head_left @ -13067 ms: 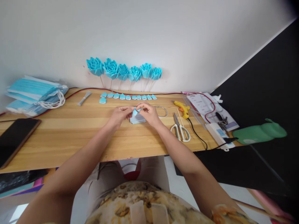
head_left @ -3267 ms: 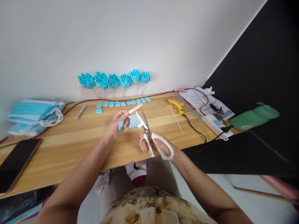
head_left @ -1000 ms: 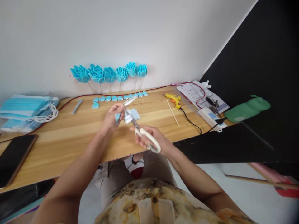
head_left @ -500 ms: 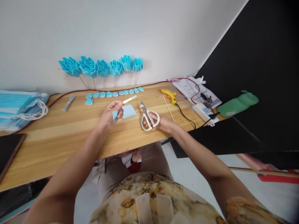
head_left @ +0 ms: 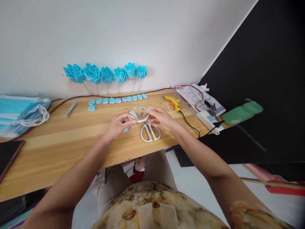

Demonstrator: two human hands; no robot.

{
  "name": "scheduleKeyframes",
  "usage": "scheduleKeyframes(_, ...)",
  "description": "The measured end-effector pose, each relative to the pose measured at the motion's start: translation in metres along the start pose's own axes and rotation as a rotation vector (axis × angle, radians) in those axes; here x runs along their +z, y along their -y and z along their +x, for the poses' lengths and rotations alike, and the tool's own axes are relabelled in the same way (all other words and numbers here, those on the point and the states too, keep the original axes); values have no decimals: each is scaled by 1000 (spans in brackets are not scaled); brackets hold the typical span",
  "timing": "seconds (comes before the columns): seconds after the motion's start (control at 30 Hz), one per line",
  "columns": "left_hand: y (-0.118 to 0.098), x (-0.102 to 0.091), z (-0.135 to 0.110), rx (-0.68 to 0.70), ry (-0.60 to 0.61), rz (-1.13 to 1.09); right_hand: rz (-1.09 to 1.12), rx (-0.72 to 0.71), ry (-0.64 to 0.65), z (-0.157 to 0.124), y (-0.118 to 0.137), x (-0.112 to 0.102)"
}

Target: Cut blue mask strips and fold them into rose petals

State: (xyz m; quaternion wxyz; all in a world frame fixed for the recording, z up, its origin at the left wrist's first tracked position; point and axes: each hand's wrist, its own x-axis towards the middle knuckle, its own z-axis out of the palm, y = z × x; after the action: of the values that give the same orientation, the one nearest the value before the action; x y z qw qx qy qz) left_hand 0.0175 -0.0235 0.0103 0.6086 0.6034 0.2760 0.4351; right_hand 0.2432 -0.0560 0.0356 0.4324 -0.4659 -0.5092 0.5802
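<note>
Above the wooden desk (head_left: 71,140), my left hand (head_left: 118,124) and my right hand (head_left: 160,117) meet on a thin clear ring of tape (head_left: 137,114). The left hand's fingers are closed on the ring's left side, with a small blue piece (head_left: 125,129) sticking out beneath them. On the ring's right side, my right hand pinches with thumb and forefinger. White-handled scissors (head_left: 149,133) lie shut on the desk just below the hands, touched by neither. Part of a pale blue stack under the ring is hidden by my fingers.
Several blue fabric roses (head_left: 105,72) lean on the wall above a row of blue petals (head_left: 116,100). Face masks (head_left: 21,113) and a phone (head_left: 8,156) sit left. A yellow glue gun (head_left: 173,102), skewer (head_left: 169,109), power strip (head_left: 209,119) and green bottle (head_left: 241,112) are right.
My right hand has let go of the scissors, which now lie on the desk. It has moved up to the tape ring, and both hands now hold it.
</note>
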Motion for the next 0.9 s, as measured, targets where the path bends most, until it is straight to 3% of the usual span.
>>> scheduleKeyframes(0.1, 4, 0, 1, -12, 19, 65, -3, -30, 19, 11, -3, 0)
scheduleKeyframes(0.23, 4, -3, 4, 5, -188, 49, -253, -46, -296, 33, -6, -40)
scheduleKeyframes(0.3, 1, -4, 5, -18, -279, 23, -409, 13, -441, 42, -10, -63)
scheduleKeyframes(0.43, -5, -4, 6, -123, -337, -56, -636, 124, -486, 45, -21, -82)
scheduleKeyframes(0.53, -6, -4, 8, -217, -288, -210, -733, 115, -505, 35, -20, -75)
scheduleKeyframes(0.63, -5, -5, 11, -288, -166, -402, -852, 14, -527, 22, -7, -58)
scheduleKeyframes(0.67, -4, -5, 12, -293, -141, -449, -961, -58, -468, 20, -2, -51)
scheduleKeyframes(0.77, -2, -4, 13, -295, -117, -528, -930, -125, -272, 20, 3, -20)
scheduleKeyframes(0.9, 1, -3, 13, -256, -168, -582, -539, -134, -34, 32, -9, 20)
